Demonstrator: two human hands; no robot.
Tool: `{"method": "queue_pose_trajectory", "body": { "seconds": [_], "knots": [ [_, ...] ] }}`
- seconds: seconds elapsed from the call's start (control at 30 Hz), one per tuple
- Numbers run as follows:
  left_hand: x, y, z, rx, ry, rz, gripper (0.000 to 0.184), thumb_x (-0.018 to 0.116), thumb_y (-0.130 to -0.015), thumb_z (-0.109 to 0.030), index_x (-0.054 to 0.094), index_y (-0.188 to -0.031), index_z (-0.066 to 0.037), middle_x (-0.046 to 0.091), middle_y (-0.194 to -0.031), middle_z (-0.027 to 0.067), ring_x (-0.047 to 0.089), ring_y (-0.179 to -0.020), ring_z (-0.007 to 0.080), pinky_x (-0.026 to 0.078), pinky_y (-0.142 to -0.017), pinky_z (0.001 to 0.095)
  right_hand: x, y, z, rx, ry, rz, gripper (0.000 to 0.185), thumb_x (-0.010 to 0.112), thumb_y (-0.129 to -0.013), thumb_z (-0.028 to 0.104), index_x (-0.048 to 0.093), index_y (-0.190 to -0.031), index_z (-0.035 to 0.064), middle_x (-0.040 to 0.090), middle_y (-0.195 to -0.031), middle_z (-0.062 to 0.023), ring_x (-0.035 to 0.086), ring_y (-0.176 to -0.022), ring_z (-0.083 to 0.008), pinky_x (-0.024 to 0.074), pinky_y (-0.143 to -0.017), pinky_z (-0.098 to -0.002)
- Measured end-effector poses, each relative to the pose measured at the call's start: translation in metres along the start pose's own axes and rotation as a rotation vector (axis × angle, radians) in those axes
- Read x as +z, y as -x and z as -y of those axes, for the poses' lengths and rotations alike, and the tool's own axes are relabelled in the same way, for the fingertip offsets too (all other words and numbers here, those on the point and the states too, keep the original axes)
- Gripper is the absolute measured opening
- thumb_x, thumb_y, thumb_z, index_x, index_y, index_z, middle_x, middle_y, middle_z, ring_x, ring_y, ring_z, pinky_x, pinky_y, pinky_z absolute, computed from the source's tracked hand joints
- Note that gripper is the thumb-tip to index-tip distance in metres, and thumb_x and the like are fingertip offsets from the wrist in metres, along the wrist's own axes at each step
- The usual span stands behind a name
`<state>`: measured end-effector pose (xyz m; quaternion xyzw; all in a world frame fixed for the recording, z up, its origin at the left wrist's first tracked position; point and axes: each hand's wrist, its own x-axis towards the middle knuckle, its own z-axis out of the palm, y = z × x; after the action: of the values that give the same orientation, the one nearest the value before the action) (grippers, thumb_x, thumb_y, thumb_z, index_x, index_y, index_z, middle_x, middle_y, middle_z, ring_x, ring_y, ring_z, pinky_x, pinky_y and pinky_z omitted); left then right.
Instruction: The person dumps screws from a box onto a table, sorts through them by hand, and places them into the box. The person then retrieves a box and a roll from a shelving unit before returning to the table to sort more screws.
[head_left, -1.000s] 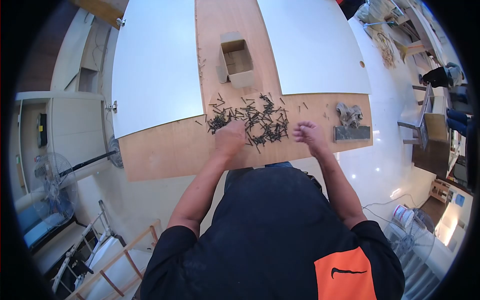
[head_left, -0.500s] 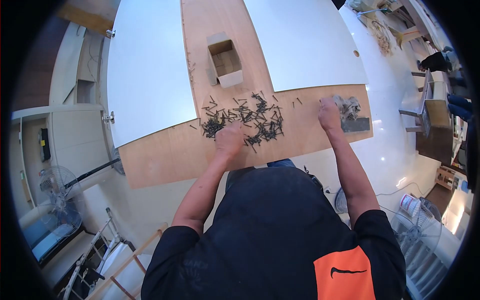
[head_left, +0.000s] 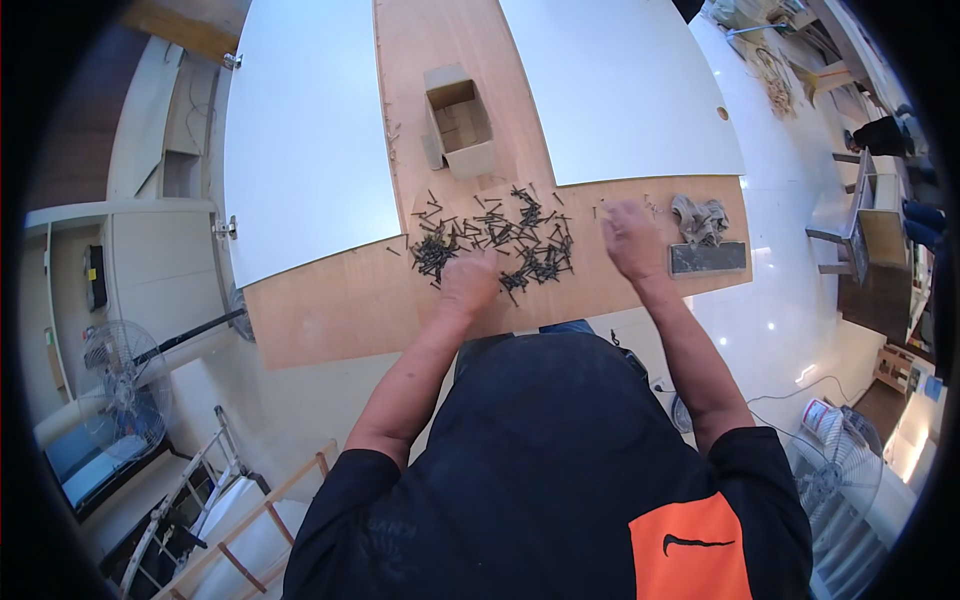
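Note:
Dark screws (head_left: 500, 230) lie scattered in a loose pile on the brown wooden board (head_left: 330, 310). At the near left edge of the pile rests my left hand (head_left: 469, 282), its fingers curled together; what they hold, if anything, is hidden. My right hand (head_left: 634, 240) is over the board to the right of the pile, blurred by motion, so its fingers and any contents cannot be made out. Beyond the screws stands an open cardboard box (head_left: 462, 125). A crumpled grey cloth (head_left: 700, 220) and a dark rectangular block (head_left: 708, 258) lie right of my right hand.
White panels lie at the left (head_left: 305, 150) and right (head_left: 630, 95) of the board. Hinges (head_left: 227, 228) sit on the left panel's edge. Fans stand at the lower left (head_left: 125, 385) and lower right (head_left: 830, 470). Another person (head_left: 885, 136) is at the far right.
My right hand moved right toward the cloth, then came back left toward the screws. My left hand stayed by the pile with small shifts. The camera view also shifted slightly.

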<state>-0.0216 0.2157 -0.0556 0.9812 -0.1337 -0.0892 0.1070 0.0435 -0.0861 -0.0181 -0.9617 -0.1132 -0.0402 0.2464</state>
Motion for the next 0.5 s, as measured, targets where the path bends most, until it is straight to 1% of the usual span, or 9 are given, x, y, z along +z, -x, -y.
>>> {"method": "queue_pose_trajectory", "body": {
  "seconds": [0.03, 0.1, 0.13, 0.2, 0.23, 0.33, 0.43, 0.47, 0.5],
  "knots": [
    [-0.001, -0.001, -0.001, -0.012, 0.037, -0.011, 0.015, 0.063, -0.085, -0.018, 0.060, -0.091, -0.005, 0.070, -0.076, 0.0155, 0.072, -0.071, 0.0327, 0.057, -0.064, 0.0449, 0.006, -0.004, 0.019, -0.016, -0.097, -0.005, 0.016, 0.063, -0.088, 0.012, 0.068, -0.101, 0.0048, 0.066, -0.098, -0.0152, 0.064, -0.093, -0.0374, 0.0531, -0.079, -0.0441],
    [-0.003, -0.002, -0.001, -0.040, 0.107, -0.037, 0.016, 0.063, -0.088, -0.020, 0.059, -0.088, -0.005, 0.069, -0.074, 0.0165, 0.071, -0.067, 0.0345, 0.057, -0.062, 0.0462, 0.024, -0.010, 0.046, 0.011, -0.231, 0.010, 0.016, 0.064, -0.088, 0.013, 0.070, -0.100, 0.0041, 0.068, -0.095, -0.0156, 0.066, -0.089, -0.0340, 0.0533, -0.078, -0.0424],
    [-0.006, -0.003, -0.002, -0.061, 0.092, -0.010, 0.015, 0.062, -0.087, -0.019, 0.059, -0.090, -0.004, 0.070, -0.075, 0.0166, 0.071, -0.068, 0.0339, 0.057, -0.063, 0.0450, 0.034, -0.010, 0.055, 0.023, -0.299, 0.020, 0.016, 0.065, -0.088, 0.014, 0.070, -0.100, 0.0037, 0.069, -0.094, -0.0158, 0.067, -0.088, -0.0323, 0.0534, -0.077, -0.0415],
    [-0.011, -0.006, -0.005, -0.105, 0.066, 0.042, 0.016, 0.062, -0.084, -0.015, 0.060, -0.094, -0.002, 0.071, -0.077, 0.0167, 0.073, -0.070, 0.0326, 0.059, -0.063, 0.0427, 0.057, -0.004, 0.070, 0.161, -0.544, 0.119, 0.018, 0.065, -0.089, 0.015, 0.071, -0.100, 0.0022, 0.069, -0.089, -0.0135, 0.067, -0.082, -0.0257, 0.0535, -0.075, -0.0381],
    [-0.010, -0.008, -0.006, -0.115, 0.069, 0.038, 0.017, 0.062, -0.085, -0.015, 0.060, -0.094, -0.001, 0.071, -0.077, 0.0171, 0.073, -0.069, 0.0326, 0.059, -0.063, 0.0431, 0.066, 0.000, 0.074, 0.230, -0.665, 0.171, 0.019, 0.065, -0.090, 0.016, 0.071, -0.100, 0.0015, 0.070, -0.086, -0.0124, 0.067, -0.079, -0.0224, 0.0535, -0.073, -0.0363],
    [-0.008, -0.005, -0.006, -0.139, 0.088, 0.044, 0.017, 0.061, -0.086, -0.016, 0.060, -0.094, -0.001, 0.071, -0.077, 0.0180, 0.073, -0.069, 0.0331, 0.059, -0.063, 0.0442, 0.083, 0.013, 0.081, 0.566, -0.945, 0.428, 0.022, 0.066, -0.090, 0.017, 0.071, -0.101, -0.0012, 0.069, -0.084, -0.0090, 0.065, -0.074, -0.0149, 0.0528, -0.070, -0.0317],
    [-0.006, -0.003, -0.004, -0.143, 0.134, 0.078, 0.017, 0.060, -0.088, -0.017, 0.060, -0.095, -0.001, 0.071, -0.077, 0.0182, 0.073, -0.069, 0.0346, 0.059, -0.063, 0.0452, 0.089, 0.027, 0.087, 0.470, -0.854, 0.427, 0.022, 0.065, -0.090, 0.016, 0.071, -0.101, -0.0020, 0.069, -0.083, -0.0085, 0.064, -0.072, -0.0139, 0.0526, -0.068, -0.0305],
    [-0.006, -0.002, -0.002, -0.145, 0.149, 0.091, 0.017, 0.060, -0.089, -0.018, 0.061, -0.095, -0.002, 0.071, -0.077, 0.0181, 0.073, -0.069, 0.0350, 0.059, -0.064, 0.0454, 0.089, 0.030, 0.089, 0.511, -0.881, 0.432, 0.022, 0.065, -0.089, 0.015, 0.071, -0.101, -0.0023, 0.070, -0.086, -0.0097, 0.065, -0.073, -0.0141, 0.0529, -0.069, -0.0303],
    [-0.008, -0.001, 0.000, -0.146, 0.164, 0.105, 0.018, 0.059, -0.089, -0.018, 0.061, -0.095, -0.002, 0.071, -0.078, 0.0181, 0.073, -0.070, 0.0354, 0.059, -0.064, 0.0456, 0.091, 0.031, 0.089, 0.453, -0.824, 0.436, 0.022, 0.064, -0.092, 0.015, 0.070, -0.104, -0.0026, 0.070, -0.088, -0.0082, 0.065, -0.074, -0.0131, 0.0531, -0.069, -0.0292]
  ]
}}
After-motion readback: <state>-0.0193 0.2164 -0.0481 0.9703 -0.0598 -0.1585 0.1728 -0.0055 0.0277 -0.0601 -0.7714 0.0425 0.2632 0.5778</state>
